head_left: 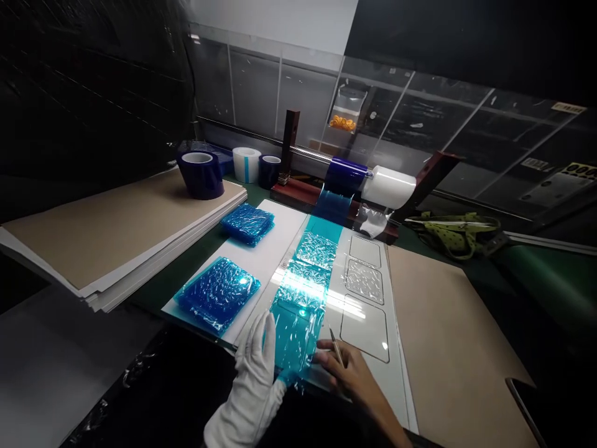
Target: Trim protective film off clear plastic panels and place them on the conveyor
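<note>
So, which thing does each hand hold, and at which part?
The bare right hand holds a thin metal tool by its lower end. The gloved left hand grips nothing; it presses flat on the blue film.

Blue film strip (303, 298): thin glossy plastic, wrinkled, glaring under light. White tray (368, 311): smooth, shiny plastic. Left hand (254, 367) in white knit cloth glove. Cardboard sheets (112, 230): matt brown paper. Tweezers (336, 347): bright metal.
</note>
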Action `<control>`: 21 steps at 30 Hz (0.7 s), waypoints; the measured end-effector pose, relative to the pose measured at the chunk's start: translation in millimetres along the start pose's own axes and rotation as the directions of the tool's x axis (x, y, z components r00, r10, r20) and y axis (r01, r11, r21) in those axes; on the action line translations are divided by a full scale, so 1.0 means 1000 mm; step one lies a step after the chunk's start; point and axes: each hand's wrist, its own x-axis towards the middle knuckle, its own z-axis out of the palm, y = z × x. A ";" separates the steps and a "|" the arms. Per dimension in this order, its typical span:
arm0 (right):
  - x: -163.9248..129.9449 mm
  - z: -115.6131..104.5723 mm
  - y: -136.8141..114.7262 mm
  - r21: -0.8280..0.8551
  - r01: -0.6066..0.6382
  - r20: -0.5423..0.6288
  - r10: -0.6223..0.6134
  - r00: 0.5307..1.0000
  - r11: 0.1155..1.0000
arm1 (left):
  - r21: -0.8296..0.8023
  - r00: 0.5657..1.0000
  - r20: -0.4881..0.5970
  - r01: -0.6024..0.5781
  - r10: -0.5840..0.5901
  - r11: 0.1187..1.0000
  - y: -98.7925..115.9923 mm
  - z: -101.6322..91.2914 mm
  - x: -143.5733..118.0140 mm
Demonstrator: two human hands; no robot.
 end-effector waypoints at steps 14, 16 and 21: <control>-0.021 0.037 -0.013 0.095 0.129 0.027 -0.132 0.991 0.987 | -0.717 0.694 0.640 0.694 -0.331 0.069 -0.051 -0.090 0.043; -0.013 0.020 0.000 -0.135 0.183 -0.091 -0.196 0.976 0.974 | -0.750 0.720 0.531 0.645 -0.446 0.148 -0.068 -0.099 0.058; 0.017 -0.031 0.050 -0.690 0.250 -0.209 -0.517 0.830 0.680 | -0.766 0.754 0.410 0.590 -0.513 0.254 -0.115 -0.124 0.099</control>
